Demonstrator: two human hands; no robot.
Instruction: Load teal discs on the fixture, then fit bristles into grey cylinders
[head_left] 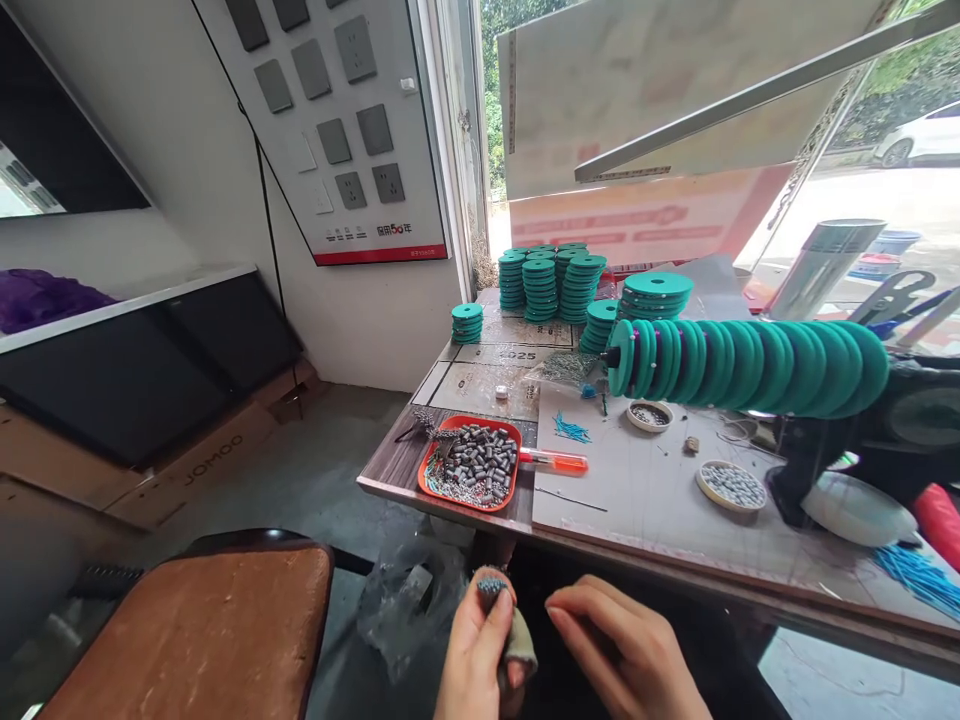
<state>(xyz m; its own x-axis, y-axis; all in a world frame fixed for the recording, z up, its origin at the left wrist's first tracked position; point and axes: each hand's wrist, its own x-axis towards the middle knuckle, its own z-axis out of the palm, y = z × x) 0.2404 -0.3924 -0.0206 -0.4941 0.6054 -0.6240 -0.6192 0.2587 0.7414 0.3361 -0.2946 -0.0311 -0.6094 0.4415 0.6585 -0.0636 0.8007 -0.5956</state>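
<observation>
My left hand [480,640] is closed around a small bundle of thin pieces with blue-grey tips [491,588], low in front of the table edge. A pale green wrap or cover [521,640] shows at its fingers. Just to the right, my right hand [619,640] has thumb and forefinger pinched together, apart from the bundle; anything between them is too small to make out. Above my hands, a red-orange tray [516,470] on the table holds many grey metal cylinders [484,460] and small beads. An orange-handled tool [559,461] lies against its right side.
Green foam discs [750,365] line a horizontal spindle at right; more stacks [540,285] stand behind. Shallow dishes hold dark bits [649,416] and pale pellets [731,486]. Blue strands [571,430] lie on the table [637,510]. A brown chair [202,630] stands left.
</observation>
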